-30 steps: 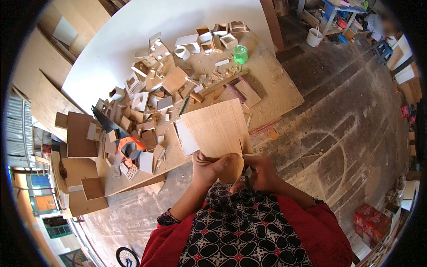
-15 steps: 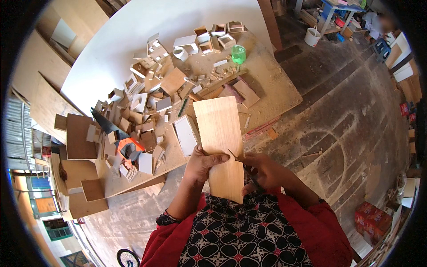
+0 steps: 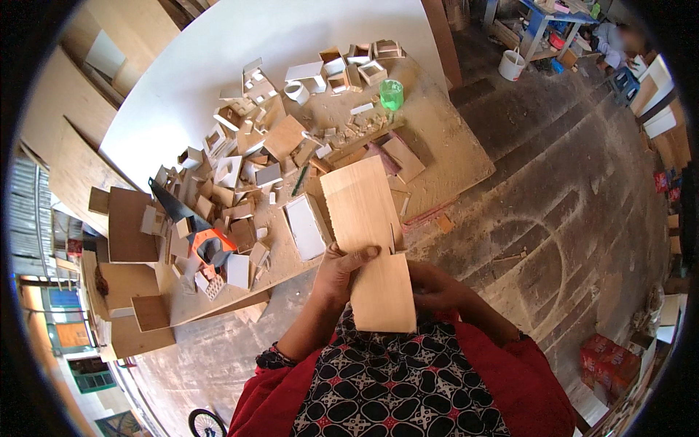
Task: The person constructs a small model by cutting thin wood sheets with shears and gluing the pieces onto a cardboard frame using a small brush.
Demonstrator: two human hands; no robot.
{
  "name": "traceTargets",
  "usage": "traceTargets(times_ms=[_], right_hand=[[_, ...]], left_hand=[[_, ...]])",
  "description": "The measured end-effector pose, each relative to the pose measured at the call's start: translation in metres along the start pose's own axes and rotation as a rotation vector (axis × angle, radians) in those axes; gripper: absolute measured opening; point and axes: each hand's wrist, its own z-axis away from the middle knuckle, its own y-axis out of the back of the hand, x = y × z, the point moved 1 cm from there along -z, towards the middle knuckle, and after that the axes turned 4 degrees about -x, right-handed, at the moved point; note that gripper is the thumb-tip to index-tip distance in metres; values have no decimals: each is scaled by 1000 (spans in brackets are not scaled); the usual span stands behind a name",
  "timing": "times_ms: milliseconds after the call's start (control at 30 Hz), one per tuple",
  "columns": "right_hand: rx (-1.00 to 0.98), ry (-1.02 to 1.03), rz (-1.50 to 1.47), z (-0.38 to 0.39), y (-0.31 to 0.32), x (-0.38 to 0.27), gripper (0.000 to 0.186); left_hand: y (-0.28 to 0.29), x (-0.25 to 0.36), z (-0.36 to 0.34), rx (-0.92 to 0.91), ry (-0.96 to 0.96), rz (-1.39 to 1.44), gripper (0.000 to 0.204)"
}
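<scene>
My left hand [image 3: 341,271] grips a thin, pale wooden sheet [image 3: 382,295] by its left edge, the thumb lying across its face. Fine teeth run along the sheet's upper left edge, and a notch with a narrow dark slit shows on its right side. My right hand [image 3: 431,288] is curled at the lower right edge, partly behind the sheet. What its fingers hold is hidden there. Just beyond my left hand, a shallow box with a white panel [image 3: 304,227] lies at the table's near edge.
The dusty wooden table [image 3: 455,156] bears several small wooden boxes and offcuts, a handsaw with an orange handle [image 3: 212,246], a green cup [image 3: 391,95] and a white roll [image 3: 296,92]. A white bucket [image 3: 512,64] stands on the floor; another person [image 3: 611,44] is at the far right.
The sheet has turned and tilted, its lower end swinging right. The dark cutting tool seen at its right edge is now mostly hidden, and my right hand has slipped partly behind the sheet.
</scene>
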Motion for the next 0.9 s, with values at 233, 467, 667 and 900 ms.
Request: traceTargets(times_ms=[233, 467, 667, 900], right_hand=[[210, -51, 514, -8, 0, -13, 47], [322, -18, 467, -7, -5, -21, 39], [328, -85, 565, -4, -1, -20, 40], [350, -92, 517, -1, -2, -18, 44]], left_hand=[[-12, -6, 3, 112, -197, -83, 23], [-11, -10, 2, 101, -261, -150, 20], [-9, -15, 2, 111, -226, -110, 20], [-8, -11, 0, 111, -213, -220, 19]])
